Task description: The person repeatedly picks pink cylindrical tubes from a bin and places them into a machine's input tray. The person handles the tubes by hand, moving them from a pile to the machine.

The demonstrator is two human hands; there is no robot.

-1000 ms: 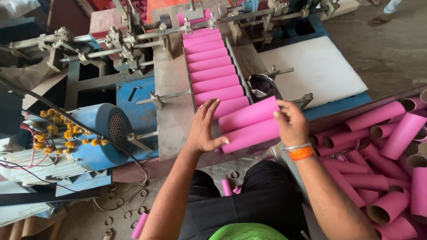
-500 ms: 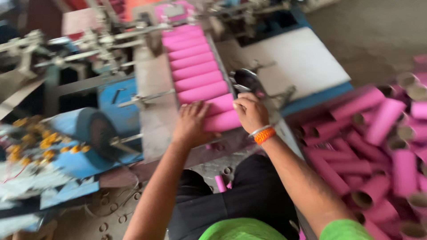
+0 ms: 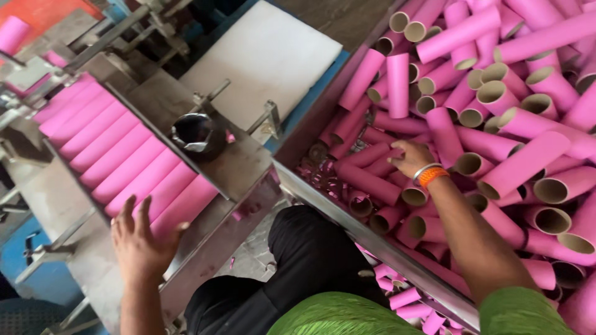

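Matt pink cardboard tubes [image 3: 521, 164], dull scuffed metal tray [image 3: 242, 167], glossy black cup [image 3: 197, 133], smooth white board [image 3: 267, 62]

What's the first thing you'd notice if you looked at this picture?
The big heap of pink cardboard tubes filling the bin on the right, with the right hand reaching in among them. On the left, a neat row of pink tubes lies side by side on a metal tray, and the left hand rests at its near end.
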